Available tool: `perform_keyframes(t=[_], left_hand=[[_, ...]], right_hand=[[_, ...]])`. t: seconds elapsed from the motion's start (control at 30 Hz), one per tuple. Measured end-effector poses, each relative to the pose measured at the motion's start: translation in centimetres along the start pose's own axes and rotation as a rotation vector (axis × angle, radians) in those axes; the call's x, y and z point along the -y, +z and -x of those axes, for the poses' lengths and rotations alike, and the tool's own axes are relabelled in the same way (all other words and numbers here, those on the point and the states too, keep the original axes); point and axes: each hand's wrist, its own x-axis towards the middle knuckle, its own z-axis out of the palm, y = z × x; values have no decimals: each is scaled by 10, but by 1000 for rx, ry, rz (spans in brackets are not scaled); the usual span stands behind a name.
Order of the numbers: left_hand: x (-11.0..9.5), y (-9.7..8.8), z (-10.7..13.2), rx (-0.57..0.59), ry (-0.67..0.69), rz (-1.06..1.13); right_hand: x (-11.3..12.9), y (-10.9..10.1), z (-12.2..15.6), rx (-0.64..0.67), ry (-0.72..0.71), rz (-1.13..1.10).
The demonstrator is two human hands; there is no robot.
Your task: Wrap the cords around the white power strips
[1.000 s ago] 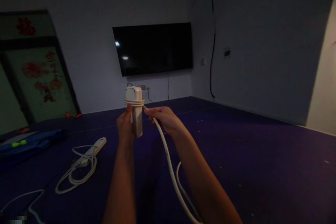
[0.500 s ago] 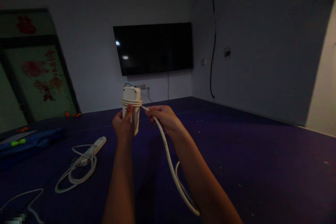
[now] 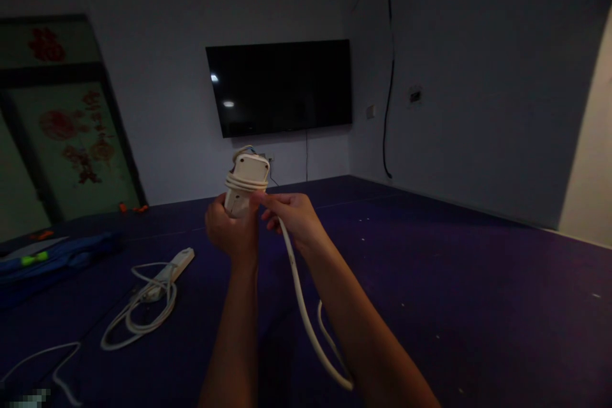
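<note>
My left hand (image 3: 233,229) is wrapped round a white power strip (image 3: 252,167), held up with its end tilted toward the wall. Several turns of white cable (image 3: 246,183) circle the strip near its upper end. Close against the strip's right side, my right hand (image 3: 289,210) pinches the same cable between thumb and fingers. From there the loose cable hangs down in a long curve past my right forearm and loops back up behind it. Thin coloured wires show at the strip's top. The strip's lower part is hidden behind my left hand.
On the purple floor (image 3: 454,280) to the left lies a second white power strip (image 3: 182,262) with a coiled cable. Blue cloth (image 3: 81,255) is farther left. A television (image 3: 287,86) hangs on the far wall, and a black cable (image 3: 387,121) dangles on the right.
The power strip has tilted and shifted slightly right with my left hand. My right hand has come against the strip, bringing the cable closer to it.
</note>
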Motion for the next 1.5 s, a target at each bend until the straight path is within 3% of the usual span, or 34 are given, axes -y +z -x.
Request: perform_keyframes(t=[0.2,0.43,0.73,0.9,1.1,1.5], left_hand=[[-1,1,8,-41,136,-87],[5,4,7,-64,223,-111],[-10,-1,-4,231,485,-112],[-19,-6,-5,401,522,-139],[-16,-3,-3,437,525,51],[-12,-1,-5,487,583,-37]], right_hand=[[-14,6,-4,-111,-106,90],[-14,2,-7,-168,-81,130],[-4,-17,-14,-276,-27,22],[-1,-34,-20,-302,47,-15],[0,-39,-22,-279,70,-29],[-3,-37,-21,-277,-24,46]])
